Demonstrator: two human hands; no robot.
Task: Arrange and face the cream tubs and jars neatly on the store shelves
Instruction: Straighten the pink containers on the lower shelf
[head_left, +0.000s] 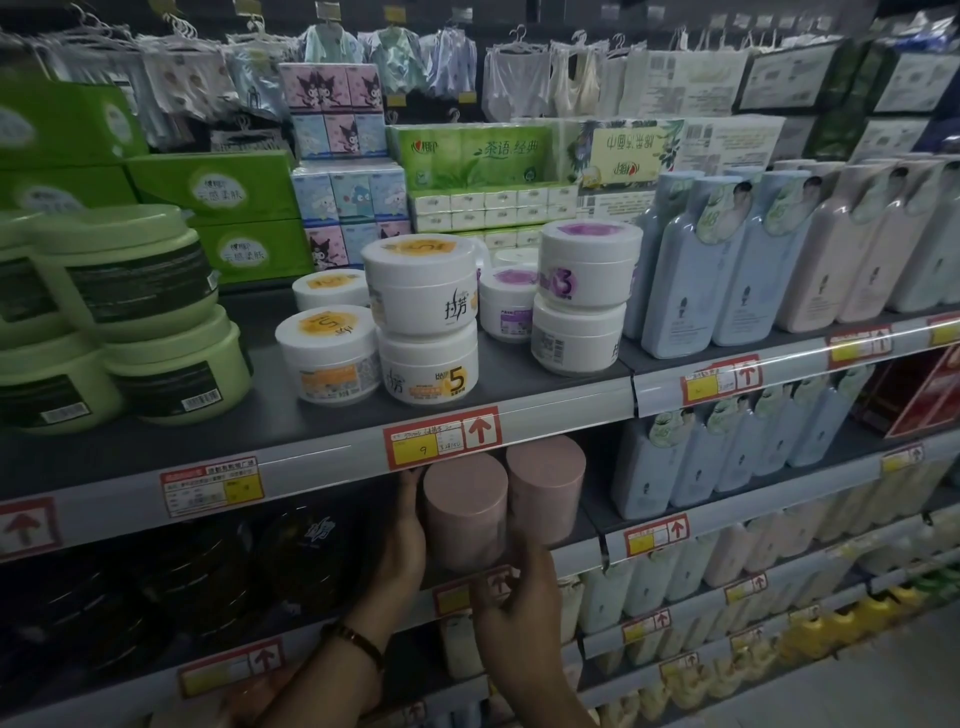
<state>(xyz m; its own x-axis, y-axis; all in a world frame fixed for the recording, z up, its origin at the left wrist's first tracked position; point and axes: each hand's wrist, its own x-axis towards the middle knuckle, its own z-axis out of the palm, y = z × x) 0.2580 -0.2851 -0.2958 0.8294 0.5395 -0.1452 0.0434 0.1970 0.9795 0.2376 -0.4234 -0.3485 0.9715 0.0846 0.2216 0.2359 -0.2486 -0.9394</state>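
Your left hand straight-fingered against the left pink jar on the dim second shelf, thumb out of sight, your right hand curled at its base, grip unclear, second pink jar just beside.

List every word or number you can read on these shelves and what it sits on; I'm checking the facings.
"5" and "HAIR": lower orange-label white tub
"3": upper purple-label white tub
"9": yellow price tag
"茶语·经典": green tissue pack
"云感柔肤": green box
All other print is too small or blurred to read.
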